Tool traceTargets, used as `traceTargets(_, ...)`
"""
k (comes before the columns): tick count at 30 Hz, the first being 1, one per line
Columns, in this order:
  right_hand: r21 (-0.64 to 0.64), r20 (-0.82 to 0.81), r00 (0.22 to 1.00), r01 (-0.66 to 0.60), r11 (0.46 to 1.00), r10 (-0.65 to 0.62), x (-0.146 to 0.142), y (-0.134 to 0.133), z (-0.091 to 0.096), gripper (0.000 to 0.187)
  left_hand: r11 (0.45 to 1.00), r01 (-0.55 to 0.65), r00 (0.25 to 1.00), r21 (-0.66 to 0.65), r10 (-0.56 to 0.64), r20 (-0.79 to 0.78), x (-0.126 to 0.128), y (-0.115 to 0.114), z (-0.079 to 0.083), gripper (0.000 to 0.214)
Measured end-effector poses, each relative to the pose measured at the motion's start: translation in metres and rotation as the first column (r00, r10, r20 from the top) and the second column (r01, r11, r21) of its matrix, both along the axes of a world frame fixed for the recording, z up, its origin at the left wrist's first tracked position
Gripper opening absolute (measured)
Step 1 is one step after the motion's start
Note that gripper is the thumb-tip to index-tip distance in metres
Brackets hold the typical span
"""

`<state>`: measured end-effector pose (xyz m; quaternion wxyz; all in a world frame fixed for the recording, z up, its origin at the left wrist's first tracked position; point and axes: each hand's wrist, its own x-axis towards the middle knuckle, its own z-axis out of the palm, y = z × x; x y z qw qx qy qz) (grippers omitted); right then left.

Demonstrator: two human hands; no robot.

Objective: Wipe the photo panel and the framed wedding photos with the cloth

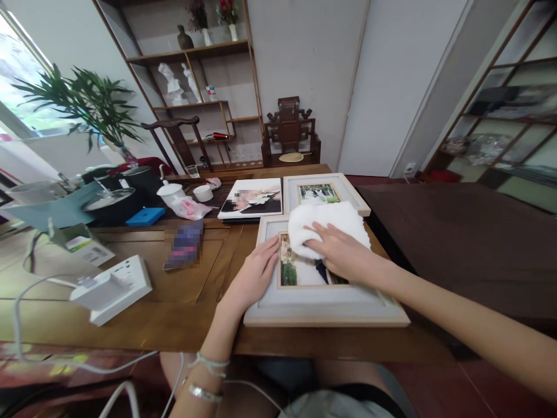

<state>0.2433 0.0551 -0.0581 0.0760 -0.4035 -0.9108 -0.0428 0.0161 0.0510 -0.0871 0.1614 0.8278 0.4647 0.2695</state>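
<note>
A pale wooden picture frame [322, 310] with a photo inside lies flat at the table's front edge. Across its upper part is a folded white cloth [335, 213], which hides some of the photo. My right hand [342, 247] presses on this cloth, its fingers bent into the folds. On the frame's left side rests my left hand [256, 268], flat with its fingers stretched out. Just behind are a second pale frame [359, 200] and, to its left, a picture panel [251, 188] of people in dark and white clothes.
Left on the wooden table [183, 310] are a white power strip [124, 287] with a cable, an opened small box [85, 247], a blue box [145, 216] and a white teapot [169, 191]. A dark brown surface [456, 244] stands at the right. Behind is a carved chair [289, 130].
</note>
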Motion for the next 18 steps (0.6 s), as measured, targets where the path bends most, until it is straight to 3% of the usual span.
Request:
traceTargets(4,0.064,0.066,0.997,0.042,0.997,-0.046,-0.005,0.022,-0.005,0.061,0.999,-0.023,1.000,0.025,0.023,-0.002,-0.001,0.001,-0.003,0.042)
traceTargets(7,0.031,0.087,0.996,-0.007,0.999,0.004,-0.007,0.013,-0.005,0.059,0.998,-0.047,0.998,0.040,0.048,-0.036,-0.002,0.003,-0.005,0.043)
traceTargets(10,-0.076,0.067,0.991,-0.113,0.991,0.118,-0.006,-0.017,0.005,0.058,0.998,-0.051,0.996,0.027,0.052,-0.073,-0.002,0.003,-0.006,0.045)
traceTargets(14,-0.273,0.031,0.979,-0.187,0.944,0.203,-0.008,-0.070,0.035,0.055,0.999,-0.048,0.995,0.026,0.050,-0.083,-0.002,0.003,-0.005,0.045)
traceTargets(18,-0.318,0.039,0.960,-0.250,0.915,0.276,-0.017,-0.109,0.045,0.050,0.999,-0.047,0.996,0.023,0.049,-0.079,-0.002,0.003,-0.005,0.045)
